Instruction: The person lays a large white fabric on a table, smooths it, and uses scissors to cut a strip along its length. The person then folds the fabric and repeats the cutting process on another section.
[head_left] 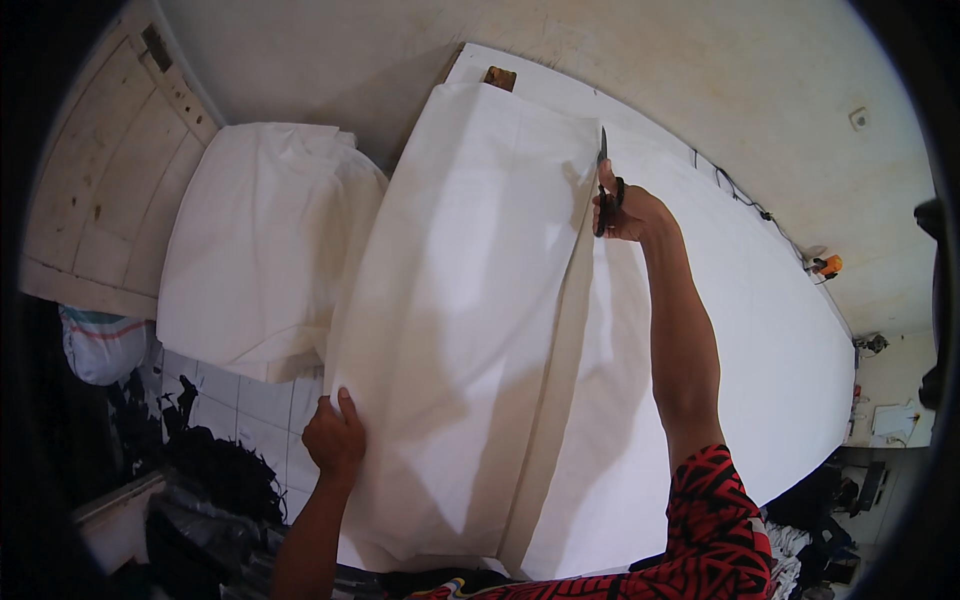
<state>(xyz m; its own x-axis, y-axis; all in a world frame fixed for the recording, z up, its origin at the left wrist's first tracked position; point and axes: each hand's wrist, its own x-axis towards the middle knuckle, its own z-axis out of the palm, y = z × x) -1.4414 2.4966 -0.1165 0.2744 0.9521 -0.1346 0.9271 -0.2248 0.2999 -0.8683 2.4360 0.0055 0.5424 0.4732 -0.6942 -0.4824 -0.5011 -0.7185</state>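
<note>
White cloth [460, 300] lies spread over a long white table. My right hand [625, 210], arm stretched forward, grips black-handled scissors [603, 150] by their loops, the dark blades pointing away at the cloth's far right corner. From near the scissors a long gap or fold runs back toward me, with a second stretch of white cloth [610, 400] to its right. At the table's left edge my left hand [336, 435] is closed on the border of the cloth, thumb on top; its fingertips are hidden.
A big heap of white cloth [260, 240] stands left of the table, before a wooden door [120, 170]. Dark scraps [225, 465] litter the tiled floor beside a white sack [103, 345]. A wooden block [500, 78] sits at the far end; a black cable [740, 190] follows the wall side.
</note>
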